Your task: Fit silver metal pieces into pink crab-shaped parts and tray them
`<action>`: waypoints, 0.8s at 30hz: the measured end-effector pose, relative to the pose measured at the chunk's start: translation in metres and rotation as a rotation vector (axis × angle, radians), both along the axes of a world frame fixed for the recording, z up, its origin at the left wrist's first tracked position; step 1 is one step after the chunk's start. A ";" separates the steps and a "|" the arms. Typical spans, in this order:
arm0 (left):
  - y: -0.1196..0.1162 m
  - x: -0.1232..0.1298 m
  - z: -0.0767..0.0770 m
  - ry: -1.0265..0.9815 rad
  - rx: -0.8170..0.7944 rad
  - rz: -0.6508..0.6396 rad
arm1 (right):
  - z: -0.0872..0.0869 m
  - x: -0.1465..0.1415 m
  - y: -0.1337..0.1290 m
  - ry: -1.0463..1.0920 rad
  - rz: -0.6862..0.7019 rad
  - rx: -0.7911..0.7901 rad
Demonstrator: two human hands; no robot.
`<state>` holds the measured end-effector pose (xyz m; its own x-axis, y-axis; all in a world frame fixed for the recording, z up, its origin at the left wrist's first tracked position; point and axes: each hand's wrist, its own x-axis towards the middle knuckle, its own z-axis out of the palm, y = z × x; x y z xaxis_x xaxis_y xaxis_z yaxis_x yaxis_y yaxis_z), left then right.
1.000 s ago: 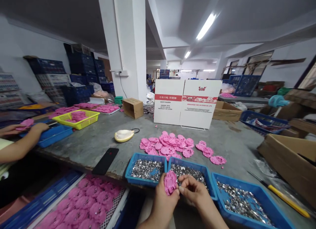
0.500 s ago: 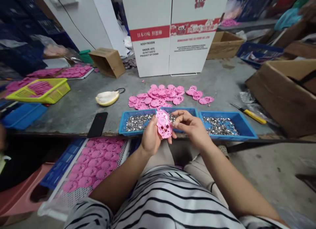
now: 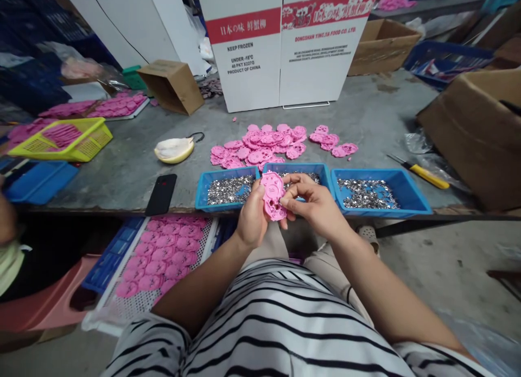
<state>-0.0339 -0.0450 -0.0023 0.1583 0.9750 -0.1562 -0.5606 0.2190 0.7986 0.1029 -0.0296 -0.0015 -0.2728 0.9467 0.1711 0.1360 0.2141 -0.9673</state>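
The pink piece (image 3: 273, 190) lies between the two hands, just above the desk's near edge in this view, its long axis running away from the body. The left hand (image 3: 252, 217) has the firmer hold: its fingers are clamped around the piece's left edge. The right hand (image 3: 319, 206) comes in from the opposite side, thumb and index tips touching the lower right edge beside the dark holes; I cannot tell whether they grip the piece itself or some small part.

Directly beyond the fingers stands the middle blue tray (image 3: 299, 165), partly hidden by the piece and the right hand. The left blue tray (image 3: 222, 208) is near the left fingers, the right blue tray (image 3: 386, 212) near the right ones; all three hold small shiny metal parts. Past them, a loose heap of pink pieces (image 3: 264, 141) lies on the grey desk (image 3: 374, 116), with a tall white carton (image 3: 252, 89) behind. Left of the fingers lies a dark phone (image 3: 161, 194); well to their right, a yellow-handled tool (image 3: 431, 177). Below and left of the fingers, a white perforated tray (image 3: 103, 295) carries rows of pink pieces.
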 end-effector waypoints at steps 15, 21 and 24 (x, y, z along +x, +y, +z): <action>0.002 0.002 -0.009 0.029 0.036 -0.073 | -0.021 0.003 0.006 0.166 -0.014 -0.126; 0.003 -0.007 -0.015 0.074 0.065 -0.150 | -0.032 0.021 0.059 -0.611 -0.219 0.093; 0.002 -0.009 -0.017 0.071 0.060 -0.129 | -0.033 0.023 0.076 -1.179 -0.118 0.047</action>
